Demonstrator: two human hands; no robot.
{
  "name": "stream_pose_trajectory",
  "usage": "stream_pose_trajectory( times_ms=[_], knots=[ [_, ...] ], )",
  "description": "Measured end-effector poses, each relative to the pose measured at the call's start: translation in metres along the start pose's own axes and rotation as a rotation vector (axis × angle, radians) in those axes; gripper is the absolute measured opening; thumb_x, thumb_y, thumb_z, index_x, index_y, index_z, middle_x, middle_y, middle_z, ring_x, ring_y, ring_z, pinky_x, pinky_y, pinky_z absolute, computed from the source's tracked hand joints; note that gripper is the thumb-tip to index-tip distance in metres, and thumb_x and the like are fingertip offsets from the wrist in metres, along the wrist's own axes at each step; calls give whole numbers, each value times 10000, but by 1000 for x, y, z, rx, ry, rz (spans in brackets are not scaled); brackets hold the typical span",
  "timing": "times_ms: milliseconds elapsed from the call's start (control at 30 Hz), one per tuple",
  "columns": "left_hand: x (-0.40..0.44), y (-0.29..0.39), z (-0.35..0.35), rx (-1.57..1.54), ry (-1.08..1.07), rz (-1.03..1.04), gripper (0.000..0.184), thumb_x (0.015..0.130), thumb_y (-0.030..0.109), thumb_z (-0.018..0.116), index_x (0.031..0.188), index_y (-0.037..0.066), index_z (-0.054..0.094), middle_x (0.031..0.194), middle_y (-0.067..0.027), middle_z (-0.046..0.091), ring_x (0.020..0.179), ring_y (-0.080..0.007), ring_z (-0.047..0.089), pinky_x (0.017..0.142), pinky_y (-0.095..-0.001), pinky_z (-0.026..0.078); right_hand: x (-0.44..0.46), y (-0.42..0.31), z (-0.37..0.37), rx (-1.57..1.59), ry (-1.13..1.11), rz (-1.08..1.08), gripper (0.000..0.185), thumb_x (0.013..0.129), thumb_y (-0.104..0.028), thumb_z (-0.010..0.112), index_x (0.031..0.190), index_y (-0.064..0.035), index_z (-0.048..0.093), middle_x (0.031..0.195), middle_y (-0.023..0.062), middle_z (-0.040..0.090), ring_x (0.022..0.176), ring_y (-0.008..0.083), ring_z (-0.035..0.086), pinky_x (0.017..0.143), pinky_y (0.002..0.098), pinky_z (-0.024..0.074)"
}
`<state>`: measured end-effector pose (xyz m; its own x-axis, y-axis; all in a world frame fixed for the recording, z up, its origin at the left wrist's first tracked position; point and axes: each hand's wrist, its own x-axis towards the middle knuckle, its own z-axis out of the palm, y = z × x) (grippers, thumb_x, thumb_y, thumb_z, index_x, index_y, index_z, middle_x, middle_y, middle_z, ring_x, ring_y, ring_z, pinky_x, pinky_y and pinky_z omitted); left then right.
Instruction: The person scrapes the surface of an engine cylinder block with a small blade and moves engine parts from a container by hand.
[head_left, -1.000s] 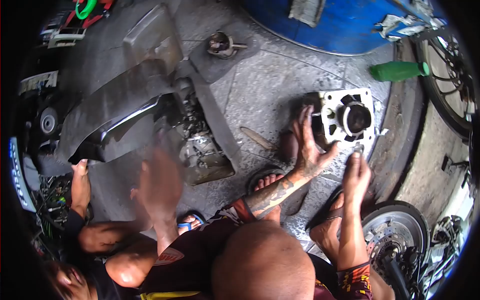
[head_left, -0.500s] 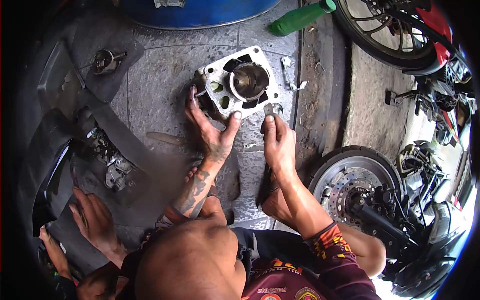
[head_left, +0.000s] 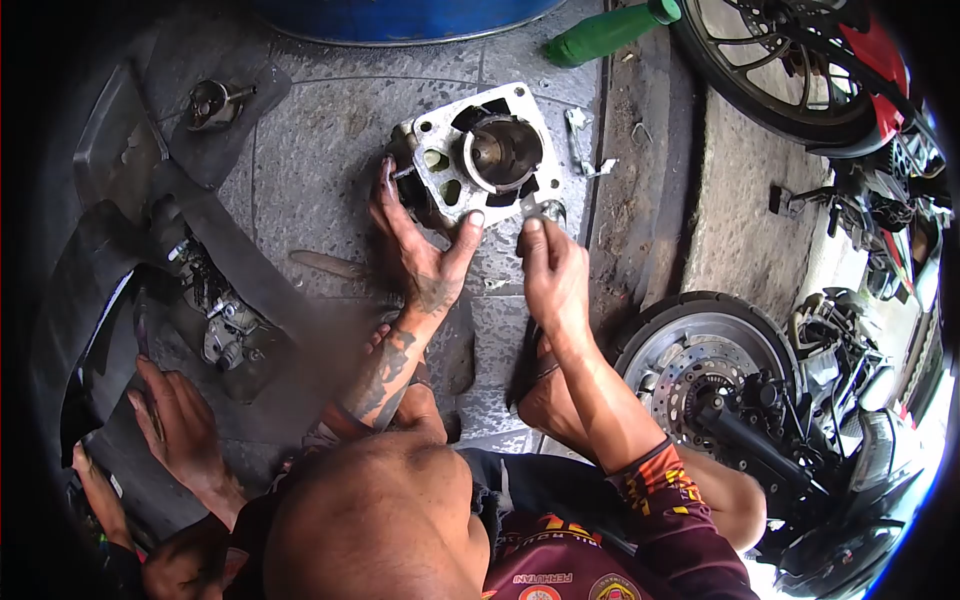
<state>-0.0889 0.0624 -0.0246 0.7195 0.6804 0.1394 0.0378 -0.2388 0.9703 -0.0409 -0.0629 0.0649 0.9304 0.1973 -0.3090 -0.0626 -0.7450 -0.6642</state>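
A metal cylinder block (head_left: 455, 200) with a round bore rests tilted on the grey floor at upper centre. My left hand (head_left: 425, 250), below a tattooed forearm, grips its lower left side, thumb on the pale flat face and fingers around the side. At the block's lower right corner, my right hand (head_left: 550, 265) pinches a small flat metal piece (head_left: 531, 204) against the edge of the face. Part of that piece is hidden by the fingers.
A co-worker's hand (head_left: 188, 430) is at the left, near dark body panels (head_left: 95, 300) and a metal mechanism (head_left: 228, 335). Around the block are a green bottle (head_left: 610, 35), a blue drum (head_left: 410, 22), a loose wheel (head_left: 705, 350) and a motorcycle wheel (head_left: 780, 110).
The view first swung right, bringing the block towards the centre. Since then the metal piece and my right hand have shifted slightly up and left along the block's edge.
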Motion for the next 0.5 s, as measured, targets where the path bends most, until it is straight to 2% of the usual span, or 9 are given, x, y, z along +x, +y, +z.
stream_pose_trajectory(
  times_ms=[67,200,333,367,500],
  knots=[
    [0,2,0,3,-6,1,1061,771,408,809,1518,-63,220,1419,-280,323,1337,-404,343,1127,-521,284,-2,-1,-1,-14,-25,-54,389,1042,-258,487,794,22,594,651,207,631,650,414,654,629,476,472],
    [1,5,-4,9,-25,-34,1061,770,405,812,1517,-63,222,1414,-283,324,1341,-406,336,1124,-522,288,10,4,-7,9,11,30,375,1050,-260,471,831,15,601,655,206,635,660,425,653,618,489,465],
    [1,6,-1,-5,-29,-22,1057,770,399,813,1517,-60,223,1410,-287,323,1334,-412,337,1126,-522,279,-2,2,1,-39,-34,-96,301,1016,-209,539,806,7,559,662,273,586,676,493,609,603,528,453],
    [1,4,-2,25,-29,-12,1057,771,399,814,1518,-59,223,1410,-286,321,1332,-413,338,1126,-521,278,1,6,1,-98,44,-143,295,1016,-199,541,803,4,558,645,264,584,657,485,612,574,527,448],
    [0,2,-1,-19,-24,-24,1056,771,393,814,1517,-62,221,1417,-287,309,1335,-408,336,1130,-520,276,4,9,-2,-137,92,-146,265,1010,-182,548,807,-13,564,637,258,593,623,468,618,539,519,457]
  ],
)
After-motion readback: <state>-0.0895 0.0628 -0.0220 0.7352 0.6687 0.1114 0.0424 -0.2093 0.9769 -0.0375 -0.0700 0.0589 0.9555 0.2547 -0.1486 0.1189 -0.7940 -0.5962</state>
